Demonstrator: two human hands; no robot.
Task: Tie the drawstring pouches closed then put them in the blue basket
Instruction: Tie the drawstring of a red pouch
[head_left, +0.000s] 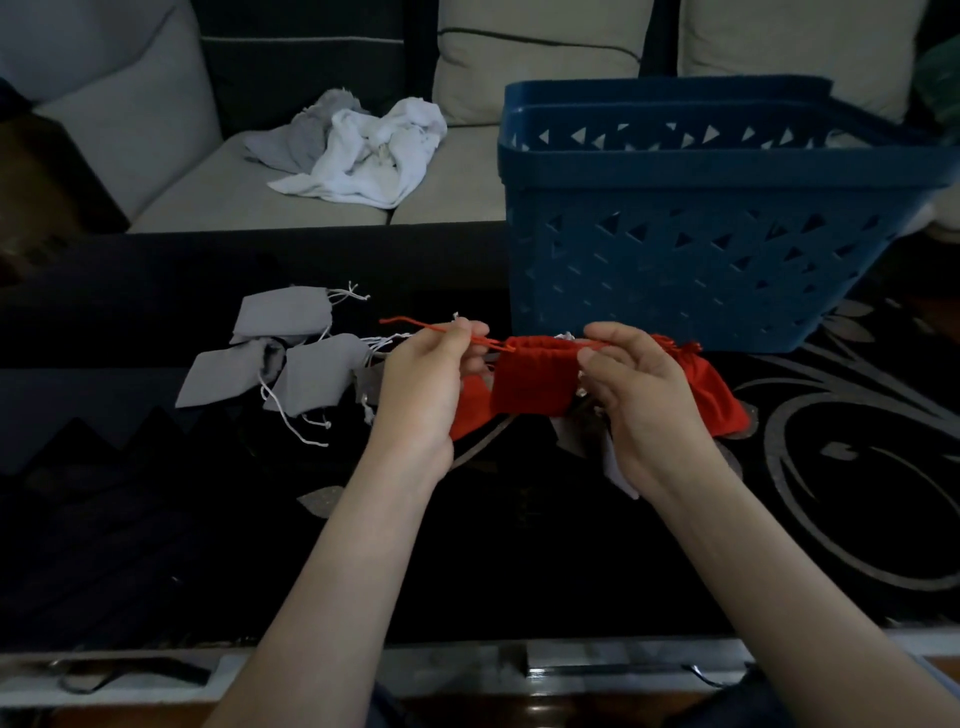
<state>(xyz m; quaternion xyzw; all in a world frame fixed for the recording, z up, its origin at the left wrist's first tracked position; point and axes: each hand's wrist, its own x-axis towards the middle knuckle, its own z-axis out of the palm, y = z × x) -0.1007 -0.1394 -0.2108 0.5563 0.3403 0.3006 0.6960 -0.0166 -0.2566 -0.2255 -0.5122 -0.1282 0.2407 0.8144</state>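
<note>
Red pouch: held up off the surface, just in front of the near wall of the blue basket at its left corner. The mouth is uppermost and gathered into folds, and the body hangs below.
Pouch relative to grips: strung between the two hands, one at each end of its mouth. The cloth hangs free in the gap between them.
Red drawstring: leaves the mouth on the side away from the basket and passes through the left fingers. Its loose end sticks out beyond them.
Left-hand grip: narrow, with thumb and forefinger pinched on the drawstring and the other fingers curled.
Right-hand grip: narrow, with thumb and fingertips closed on the cord at the basket-side end of the mouth.
Second red pouch: lies on the surface in front of the basket's near wall, partly hidden behind the right hand.
Red cloth corner: shows below the left hand; cannot tell whether it is a separate pouch.
Grey pouches: an overlapping cluster on the surface left of the basket, with white cords trailing.
Blue basket: plastic with triangular cut-outs. It stands on the surface, and its floor is hidden by the near wall.
Surface: dark, with a pale leaf-and-scroll pattern in front of and right of the basket.
Sofa: pale cushions, behind the basket.
Crumpled cloths: white and grey, heaped on the sofa seat behind and left of the basket.
</note>
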